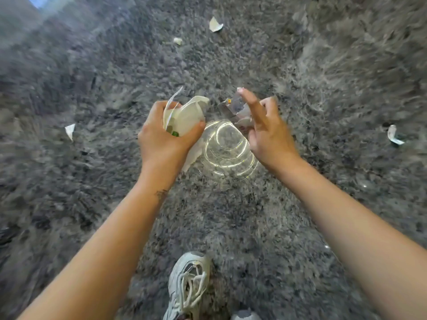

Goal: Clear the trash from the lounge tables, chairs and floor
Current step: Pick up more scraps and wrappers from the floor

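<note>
Now left grip point(161, 139) clamps crumpled white paper wad point(184, 116); right grip point(268, 135) at clear plastic wrapper point(233, 107), hold unclear; clear plastic cup point(228, 151) between them, open grey carpet point(231, 227) around.

Four paper scraps point(216, 24) point(178, 41) point(70, 131) point(394, 135) are lying loose on one carpet point(92, 181). Also showing: one paper wad point(184, 116); one clear wrapper point(235, 107); one clear cup point(227, 148); one left hand point(161, 139); one right hand point(265, 132); two shoes point(188, 285) point(245, 316).
</note>
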Action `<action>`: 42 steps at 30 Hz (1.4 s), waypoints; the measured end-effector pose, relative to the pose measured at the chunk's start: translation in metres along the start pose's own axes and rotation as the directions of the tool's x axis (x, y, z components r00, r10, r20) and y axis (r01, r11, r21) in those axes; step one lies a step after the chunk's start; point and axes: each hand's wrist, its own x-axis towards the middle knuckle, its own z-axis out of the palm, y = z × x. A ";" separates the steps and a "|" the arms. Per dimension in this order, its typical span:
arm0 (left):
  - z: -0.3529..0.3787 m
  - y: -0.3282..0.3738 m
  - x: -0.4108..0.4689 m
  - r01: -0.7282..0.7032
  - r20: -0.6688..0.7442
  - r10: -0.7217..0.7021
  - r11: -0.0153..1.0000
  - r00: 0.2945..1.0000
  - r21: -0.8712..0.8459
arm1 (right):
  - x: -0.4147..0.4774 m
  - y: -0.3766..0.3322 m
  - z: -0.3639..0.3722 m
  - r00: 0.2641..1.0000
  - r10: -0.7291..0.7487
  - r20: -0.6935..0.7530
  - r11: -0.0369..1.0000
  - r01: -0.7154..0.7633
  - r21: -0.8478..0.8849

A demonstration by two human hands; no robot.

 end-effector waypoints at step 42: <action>-0.797 0.443 0.135 -0.031 -0.698 0.193 0.971 0.689 0.237 | 0.291 -0.882 -0.291 0.760 -0.646 0.066 0.743 0.607 0.282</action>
